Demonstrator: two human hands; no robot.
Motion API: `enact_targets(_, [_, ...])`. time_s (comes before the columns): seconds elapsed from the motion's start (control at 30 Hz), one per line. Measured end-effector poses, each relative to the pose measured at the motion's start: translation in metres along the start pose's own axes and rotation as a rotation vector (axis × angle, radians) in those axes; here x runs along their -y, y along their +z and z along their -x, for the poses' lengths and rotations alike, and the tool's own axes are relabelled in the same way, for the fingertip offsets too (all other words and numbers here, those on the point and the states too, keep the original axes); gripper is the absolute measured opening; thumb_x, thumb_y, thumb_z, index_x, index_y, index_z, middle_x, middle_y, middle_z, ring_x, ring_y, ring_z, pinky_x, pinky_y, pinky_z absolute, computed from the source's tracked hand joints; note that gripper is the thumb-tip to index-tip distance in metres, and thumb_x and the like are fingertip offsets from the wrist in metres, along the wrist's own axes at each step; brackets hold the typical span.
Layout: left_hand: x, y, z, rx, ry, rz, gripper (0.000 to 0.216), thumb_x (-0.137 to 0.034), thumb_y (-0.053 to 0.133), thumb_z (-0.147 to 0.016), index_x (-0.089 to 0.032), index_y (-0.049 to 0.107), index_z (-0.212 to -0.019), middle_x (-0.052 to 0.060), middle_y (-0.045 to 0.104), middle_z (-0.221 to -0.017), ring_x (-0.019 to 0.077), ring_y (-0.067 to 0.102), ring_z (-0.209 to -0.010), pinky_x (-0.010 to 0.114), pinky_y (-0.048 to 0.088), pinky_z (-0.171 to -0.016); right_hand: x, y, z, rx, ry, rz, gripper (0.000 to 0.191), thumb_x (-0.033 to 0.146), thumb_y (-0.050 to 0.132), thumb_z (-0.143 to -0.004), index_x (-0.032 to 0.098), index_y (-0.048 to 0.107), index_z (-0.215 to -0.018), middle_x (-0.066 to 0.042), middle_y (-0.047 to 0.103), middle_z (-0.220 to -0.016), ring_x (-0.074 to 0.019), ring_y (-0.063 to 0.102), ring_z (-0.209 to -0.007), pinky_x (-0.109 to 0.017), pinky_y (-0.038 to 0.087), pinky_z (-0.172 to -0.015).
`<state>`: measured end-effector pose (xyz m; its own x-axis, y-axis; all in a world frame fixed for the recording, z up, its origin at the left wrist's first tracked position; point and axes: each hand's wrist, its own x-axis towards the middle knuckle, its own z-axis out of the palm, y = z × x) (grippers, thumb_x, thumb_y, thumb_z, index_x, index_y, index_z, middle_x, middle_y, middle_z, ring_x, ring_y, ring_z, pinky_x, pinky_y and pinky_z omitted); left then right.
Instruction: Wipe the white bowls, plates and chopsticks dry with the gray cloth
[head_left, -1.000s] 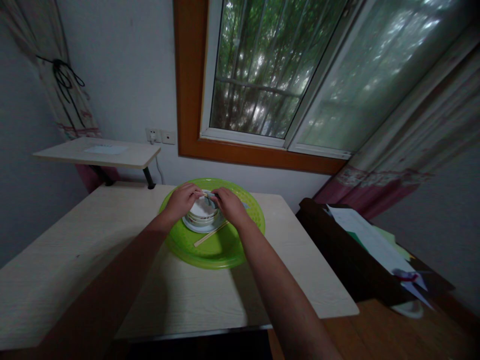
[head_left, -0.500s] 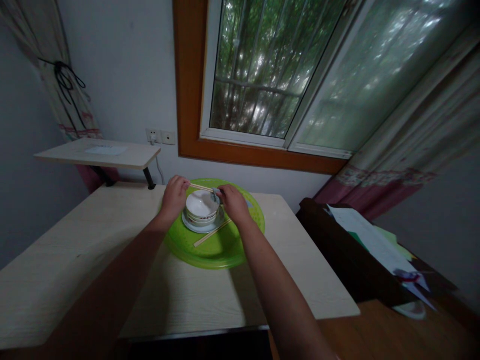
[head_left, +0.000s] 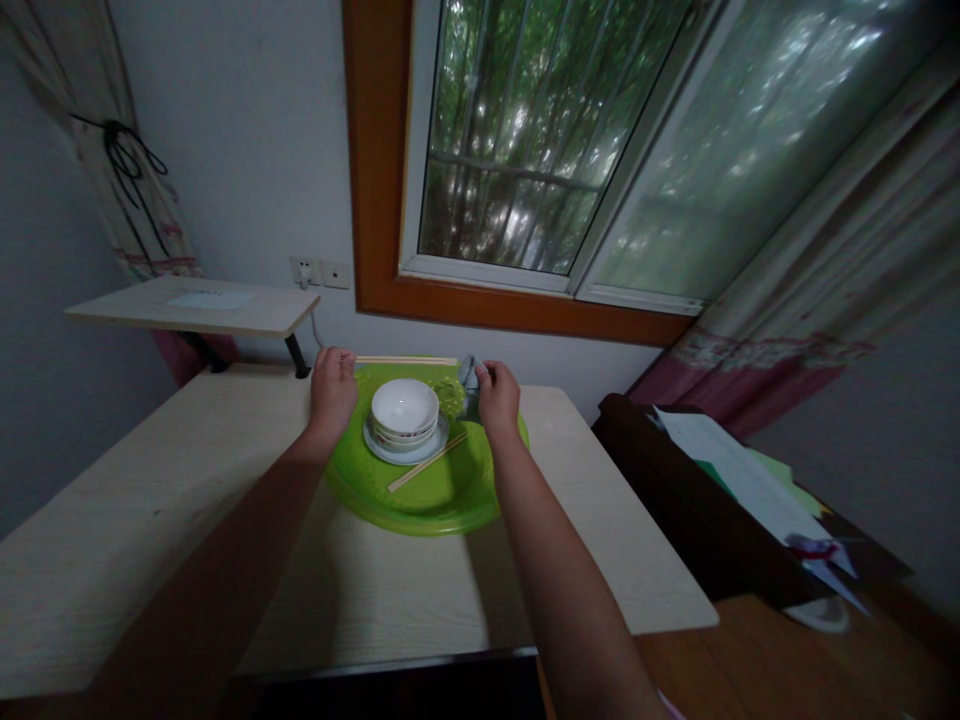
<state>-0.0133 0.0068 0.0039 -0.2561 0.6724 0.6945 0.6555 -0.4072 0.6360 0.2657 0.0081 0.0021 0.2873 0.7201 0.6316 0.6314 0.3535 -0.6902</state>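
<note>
My left hand point(head_left: 333, 388) is closed on one end of a pair of pale chopsticks point(head_left: 405, 360), which stretch level to the right over the far rim of a round green tray point(head_left: 427, 515). Pinched in my right hand point(head_left: 498, 395) is a small grey cloth point(head_left: 469, 385), hanging by the chopsticks' free end. Between my hands, a stack of white bowls point(head_left: 405, 408) sits on a plate point(head_left: 374, 450) in the tray. More chopsticks point(head_left: 426, 463) lie slantwise in the tray, in front of the plate at its right.
The tray stands on a light wooden table point(head_left: 247, 540). A raised shelf point(head_left: 196, 308) with a paper on it is at the back left. Papers point(head_left: 739, 470) lie on a dark piece of furniture to the right. A window point(head_left: 525, 150) is in the wall behind.
My hands have moved apart, left hand leftward and right hand rightward. The cloth has come off the middle of the chopsticks' length toward the right, baring the chopsticks. Bowls, plate and tray stay put.
</note>
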Motion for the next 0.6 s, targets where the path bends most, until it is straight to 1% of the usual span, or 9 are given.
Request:
enact_targets(0.07, [0.004,0.001,-0.001,-0.004,-0.015,-0.002,0.018,-0.026,0.043,-0.096,-0.02,0.052,-0.082,0.006,0.054,-0.088,0.0203,0.054,-0.089,0.037,0.046,-0.087,-0.001,-0.005,-0.002,-0.101,0.004,-0.016,0.03,0.04,0.047,-0.095,0.016,0.064,-0.101,-0.011,0.069,-0.099,-0.0228,0.059,-0.093,-0.036,0.045,-0.089])
enact_targets(0.13, [0.007,0.003,-0.002,0.014,-0.002,-0.016,0.018,-0.027,0.043,-0.096,-0.02,0.051,-0.081,0.006,0.055,-0.087,0.0204,0.054,-0.089,0.037,0.047,-0.087,0.003,-0.008,-0.002,-0.17,-0.037,-0.023,0.031,0.041,0.046,-0.097,0.016,0.063,-0.104,-0.011,0.067,-0.103,-0.023,0.059,-0.097,-0.036,0.045,-0.091])
enact_targets(0.2, [0.008,0.007,-0.001,0.048,0.025,-0.036,0.019,-0.028,0.043,-0.096,-0.021,0.051,-0.08,0.006,0.055,-0.087,0.021,0.055,-0.09,0.037,0.047,-0.086,0.009,-0.011,0.0,-0.189,-0.1,-0.022,0.031,0.041,0.045,-0.098,0.016,0.062,-0.107,-0.011,0.065,-0.104,-0.0227,0.058,-0.099,-0.036,0.045,-0.091])
enact_targets(0.27, [0.007,0.011,0.0,0.104,0.056,-0.051,0.019,-0.028,0.043,-0.095,-0.021,0.052,-0.08,0.006,0.056,-0.087,0.0216,0.056,-0.09,0.037,0.047,-0.085,0.018,-0.011,0.003,-0.161,-0.177,-0.024,0.03,0.04,0.046,-0.099,0.017,0.062,-0.106,-0.011,0.064,-0.103,-0.0224,0.057,-0.098,-0.036,0.045,-0.091])
enact_targets(0.33, [0.004,0.014,0.003,0.178,0.092,-0.061,0.018,-0.028,0.042,-0.095,-0.021,0.052,-0.081,0.006,0.058,-0.088,0.0221,0.056,-0.09,0.038,0.047,-0.086,0.028,-0.01,0.006,-0.083,-0.268,-0.028,0.026,0.038,0.049,-0.099,0.018,0.063,-0.105,-0.01,0.064,-0.102,-0.0222,0.056,-0.099,-0.036,0.045,-0.092])
enact_targets(0.37, [0.002,0.015,0.004,0.219,0.111,-0.065,0.019,-0.028,0.041,-0.095,-0.021,0.053,-0.082,0.007,0.058,-0.088,0.0224,0.056,-0.09,0.038,0.047,-0.086,0.032,-0.008,0.008,-0.017,-0.313,-0.031,0.025,0.037,0.05,-0.098,0.018,0.064,-0.104,-0.01,0.064,-0.102,-0.022,0.056,-0.1,-0.035,0.045,-0.093])
enact_targets(0.47, [-0.002,0.018,0.008,0.326,0.168,-0.06,0.019,-0.027,0.04,-0.095,-0.021,0.052,-0.081,0.007,0.06,-0.088,0.0232,0.056,-0.091,0.039,0.047,-0.087,0.041,-0.002,0.014,0.266,-0.418,-0.025,0.022,0.034,0.051,-0.099,0.019,0.066,-0.107,-0.01,0.066,-0.107,-0.0207,0.058,-0.104,-0.034,0.046,-0.096])
enact_targets(0.53, [-0.004,0.018,0.009,0.357,0.182,-0.038,0.018,-0.026,0.04,-0.094,-0.021,0.051,-0.081,0.007,0.06,-0.089,0.0232,0.056,-0.091,0.039,0.047,-0.087,0.042,0.003,0.017,0.436,-0.453,0.002,0.023,0.033,0.054,-0.098,0.019,0.066,-0.112,-0.01,0.067,-0.111,-0.0205,0.059,-0.106,-0.033,0.046,-0.097])
enact_targets(0.6, [-0.005,0.018,0.009,0.367,0.187,-0.008,0.017,-0.026,0.041,-0.094,-0.021,0.052,-0.081,0.007,0.061,-0.09,0.0231,0.057,-0.092,0.038,0.047,-0.087,0.041,0.007,0.02,0.549,-0.46,0.04,0.027,0.031,0.059,-0.095,0.019,0.065,-0.118,-0.01,0.068,-0.115,-0.0209,0.061,-0.107,-0.033,0.046,-0.098])
